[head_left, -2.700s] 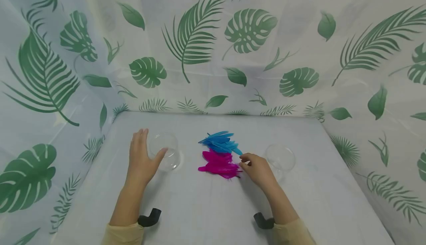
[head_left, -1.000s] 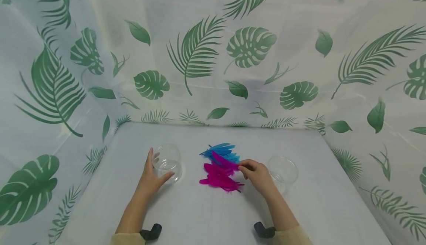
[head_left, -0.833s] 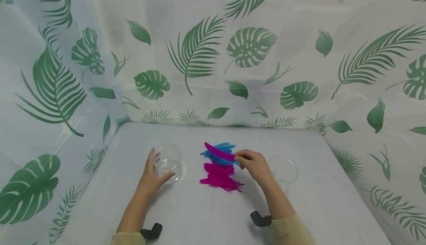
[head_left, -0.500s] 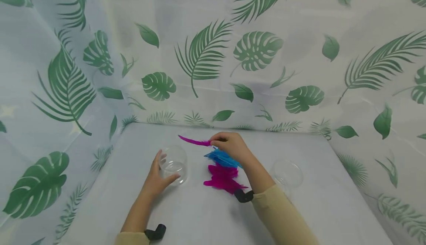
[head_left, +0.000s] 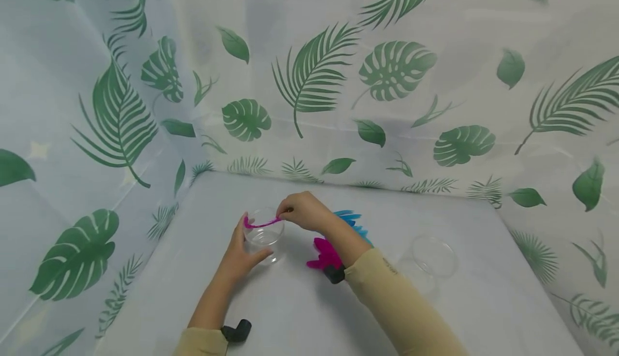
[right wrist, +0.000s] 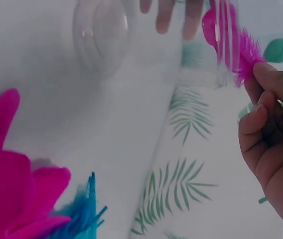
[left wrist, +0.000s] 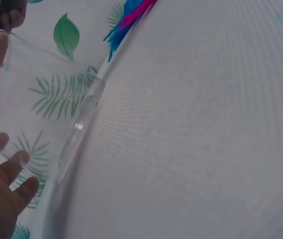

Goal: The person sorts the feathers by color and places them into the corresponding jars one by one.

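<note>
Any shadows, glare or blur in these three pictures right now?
Head view: soft shadow on the table left of the right sleeve, the clear jar at right only faintly outlined; left wrist view: a small white glint near the base of the held jar; right wrist view: the pink feathers at lower left look soft.

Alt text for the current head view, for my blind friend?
A right hand pinches a magenta feather at the mouth of a clear cup held by the left hand. Magenta feathers, blue feathers and another clear container lie to the right.
</note>
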### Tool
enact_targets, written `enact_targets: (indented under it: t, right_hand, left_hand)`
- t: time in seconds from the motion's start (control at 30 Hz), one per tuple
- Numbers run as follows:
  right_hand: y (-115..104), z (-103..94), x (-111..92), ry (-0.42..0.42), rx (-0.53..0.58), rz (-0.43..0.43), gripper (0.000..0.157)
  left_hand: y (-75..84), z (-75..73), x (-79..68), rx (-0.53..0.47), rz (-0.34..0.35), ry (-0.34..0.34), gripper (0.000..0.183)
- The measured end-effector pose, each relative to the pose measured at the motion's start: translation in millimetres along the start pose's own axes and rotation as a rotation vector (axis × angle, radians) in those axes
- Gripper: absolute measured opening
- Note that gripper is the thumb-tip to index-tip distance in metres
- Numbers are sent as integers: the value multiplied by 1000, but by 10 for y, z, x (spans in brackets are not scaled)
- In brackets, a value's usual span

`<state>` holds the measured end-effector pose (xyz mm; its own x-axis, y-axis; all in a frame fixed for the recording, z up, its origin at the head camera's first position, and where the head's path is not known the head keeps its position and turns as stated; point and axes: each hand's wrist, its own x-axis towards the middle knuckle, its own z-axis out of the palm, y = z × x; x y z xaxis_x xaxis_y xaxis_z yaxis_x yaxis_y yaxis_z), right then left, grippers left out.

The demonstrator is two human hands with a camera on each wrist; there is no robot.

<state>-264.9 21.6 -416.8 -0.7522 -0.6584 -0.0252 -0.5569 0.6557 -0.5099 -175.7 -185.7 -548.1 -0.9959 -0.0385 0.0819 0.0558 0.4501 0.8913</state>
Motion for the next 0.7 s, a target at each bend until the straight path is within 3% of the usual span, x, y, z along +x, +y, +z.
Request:
enact_targets:
  t: [0.23, 0.5, 0.7]
  right_hand:
    - [-65, 216, 109, -24, -18, 30, 12]
    - [-91, 363, 151, -15, -125, -37, 12]
    - [-68, 391, 146, -6, -117, -51, 13]
  left_hand:
    - [24, -4, 2, 13, 26, -3, 118]
    - [12, 5, 22, -19, 79, -2, 118]
    - [22, 3, 13, -5, 68, 4, 118]
